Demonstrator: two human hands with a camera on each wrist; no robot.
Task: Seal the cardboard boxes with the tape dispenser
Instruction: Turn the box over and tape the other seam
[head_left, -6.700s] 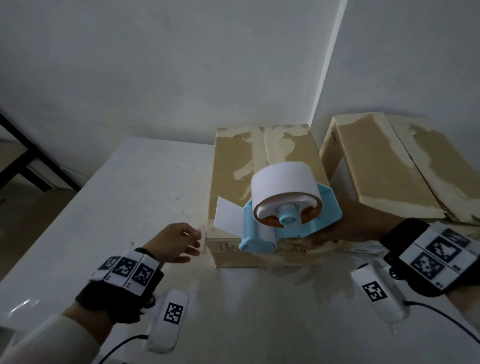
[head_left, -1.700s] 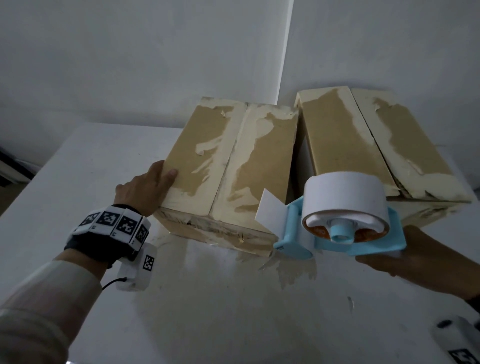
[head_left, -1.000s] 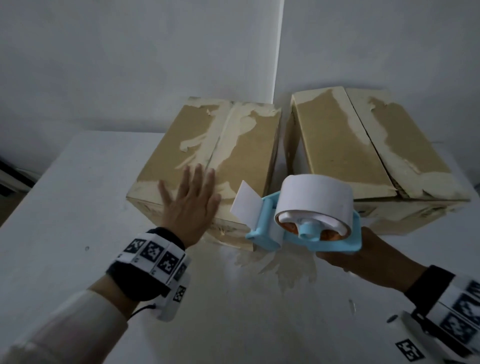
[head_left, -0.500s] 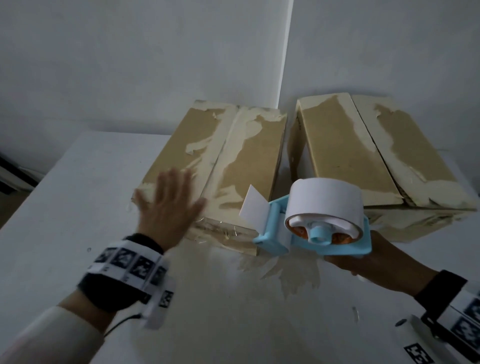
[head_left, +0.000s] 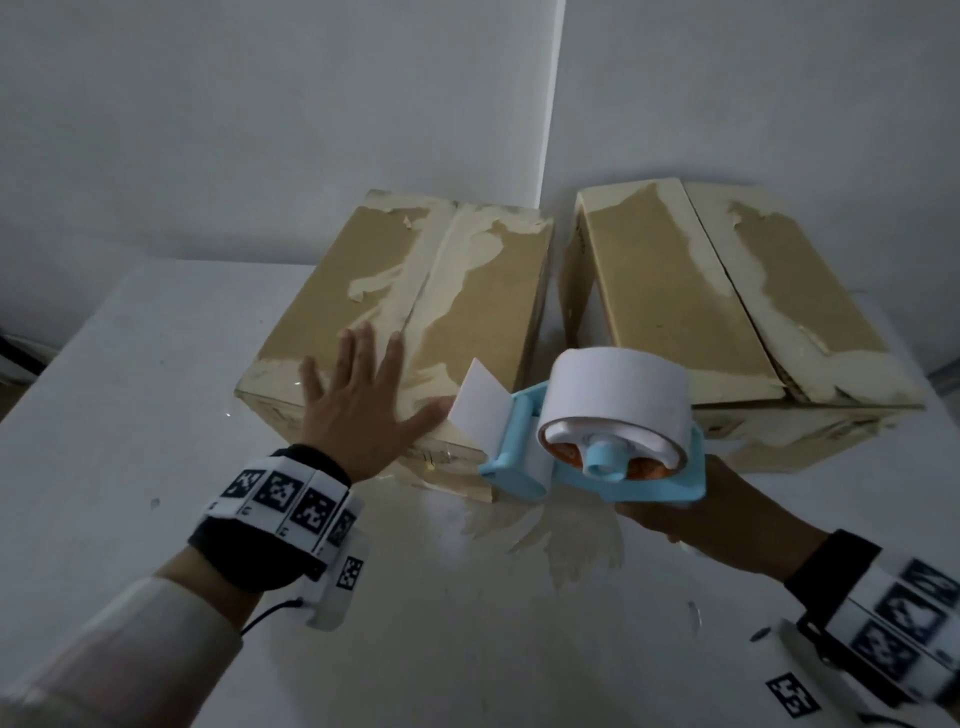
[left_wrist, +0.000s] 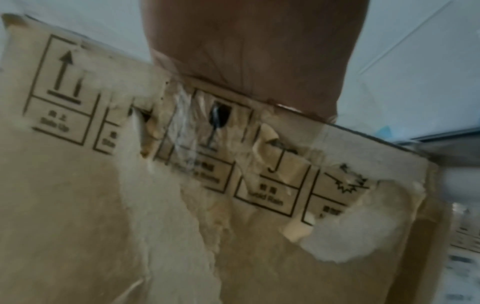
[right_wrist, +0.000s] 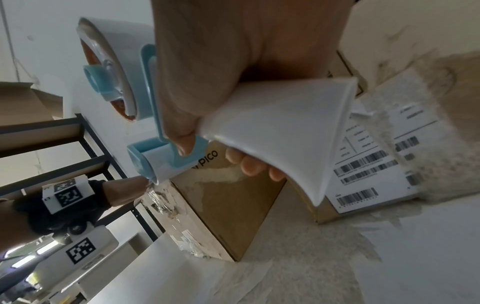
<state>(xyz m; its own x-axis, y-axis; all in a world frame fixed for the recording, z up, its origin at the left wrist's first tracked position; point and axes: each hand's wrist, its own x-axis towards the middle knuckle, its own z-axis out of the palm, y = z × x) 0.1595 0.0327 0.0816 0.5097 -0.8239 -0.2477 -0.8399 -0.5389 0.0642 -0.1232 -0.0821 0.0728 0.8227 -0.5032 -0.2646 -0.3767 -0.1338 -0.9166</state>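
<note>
Left hand (head_left: 363, 410) flat, fingers straight, pressing the near end of the left torn brown cardboard box (head_left: 467, 312) on the white bench (head_left: 130, 415). Right hand (head_left: 727, 525) grasps the light-blue tape dispenser with white roll (head_left: 597, 431), hovering off the box's front corner. Risk: loose tape tab (head_left: 478, 402) sticks to the left thumb or lands off the centre seam; torn surface may bond poorly.

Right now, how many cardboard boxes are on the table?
2. The left box sits under the flat left hand; the right box stands beside it, behind the tape dispenser.
</note>
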